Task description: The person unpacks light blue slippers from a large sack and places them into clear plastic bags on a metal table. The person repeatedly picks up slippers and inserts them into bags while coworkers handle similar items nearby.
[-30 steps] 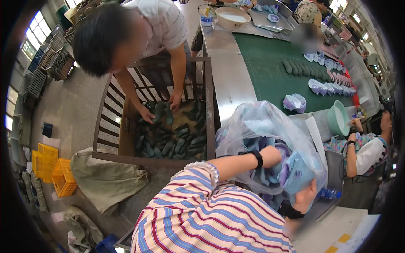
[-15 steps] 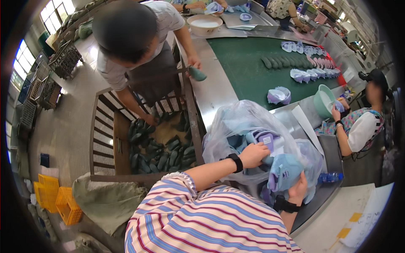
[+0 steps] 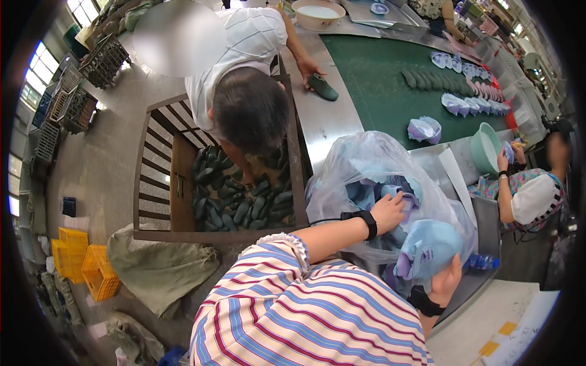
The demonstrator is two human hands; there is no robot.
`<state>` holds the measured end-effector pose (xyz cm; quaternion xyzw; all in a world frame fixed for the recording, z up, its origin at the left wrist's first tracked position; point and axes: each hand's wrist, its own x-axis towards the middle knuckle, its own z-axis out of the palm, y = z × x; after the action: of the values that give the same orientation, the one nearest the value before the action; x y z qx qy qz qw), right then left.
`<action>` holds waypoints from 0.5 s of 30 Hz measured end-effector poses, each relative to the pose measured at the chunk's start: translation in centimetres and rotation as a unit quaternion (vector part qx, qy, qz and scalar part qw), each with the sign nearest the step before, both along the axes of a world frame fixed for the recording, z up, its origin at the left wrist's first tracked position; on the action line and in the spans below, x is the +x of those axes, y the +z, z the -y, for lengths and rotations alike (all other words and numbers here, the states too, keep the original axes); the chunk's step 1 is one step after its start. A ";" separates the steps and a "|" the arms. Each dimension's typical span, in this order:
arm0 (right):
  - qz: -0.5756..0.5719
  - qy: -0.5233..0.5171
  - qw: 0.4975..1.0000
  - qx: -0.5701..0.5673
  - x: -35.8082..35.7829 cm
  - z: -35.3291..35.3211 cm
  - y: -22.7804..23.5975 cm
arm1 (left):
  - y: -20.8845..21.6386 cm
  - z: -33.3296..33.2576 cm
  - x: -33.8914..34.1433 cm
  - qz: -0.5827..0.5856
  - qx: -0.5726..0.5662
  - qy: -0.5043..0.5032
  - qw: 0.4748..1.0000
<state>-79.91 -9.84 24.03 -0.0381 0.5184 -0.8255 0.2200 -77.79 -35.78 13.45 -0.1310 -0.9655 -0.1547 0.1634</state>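
Pinching, right hand (image 3: 447, 282): fingers curled behind the edge of a light blue shoe upper (image 3: 432, 241), gripping it at its lower right; up it sits, in front of the mouth of a clear plastic bag (image 3: 366, 149), purple edging showing;
Left hand (image 3: 389, 213): across the bag's mouth, fingers stretched out over the blue and purple pieces (image 3: 361, 194) inside; whether they pinch one, I cannot tell;
Slatted crate (image 3: 213, 236): left of the bag, scattered with dark green shoe-shaped forms (image 3: 242, 212); a co-worker (image 3: 256, 33) bends right over it, one hand down among them, the other holding a single green form (image 3: 323, 87) above the metal table edge (image 3: 318, 119);
Green belt (image 3: 366, 79): beyond the bag, carrying rows of green, pink and lilac pieces; one lilac-blue piece (image 3: 424, 129) sits apart, nearest the bag
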 end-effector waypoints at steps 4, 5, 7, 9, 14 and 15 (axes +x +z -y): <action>0.107 0.019 0.990 -0.086 0.1 2.7 0.7 | -1.9 -0.8 -0.5 0.022 0.013 0.025 0.999; 0.125 0.021 0.987 -0.098 -0.2 2.9 0.3 | -2.0 -0.9 -0.4 0.016 0.008 0.025 1.000; 0.155 0.016 0.981 -0.112 -0.5 3.4 -0.1 | -1.6 -0.4 -0.8 0.068 0.023 0.014 0.997; 0.176 0.000 0.977 -0.117 -0.5 3.9 -0.2 | -0.6 0.2 -0.9 0.115 0.041 -0.008 0.992; 0.160 -0.073 0.974 -0.143 -2.8 1.4 -0.2 | 5.6 2.1 1.5 0.060 0.129 -0.053 0.988; 0.138 -0.077 0.977 -0.144 -2.9 0.6 -0.2 | 6.4 3.3 1.9 0.041 0.170 -0.032 0.984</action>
<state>-82.86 -10.48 23.85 0.0844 0.3603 -0.9032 0.2176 -75.90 -39.04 19.82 -0.1258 -0.9261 -0.3274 0.1387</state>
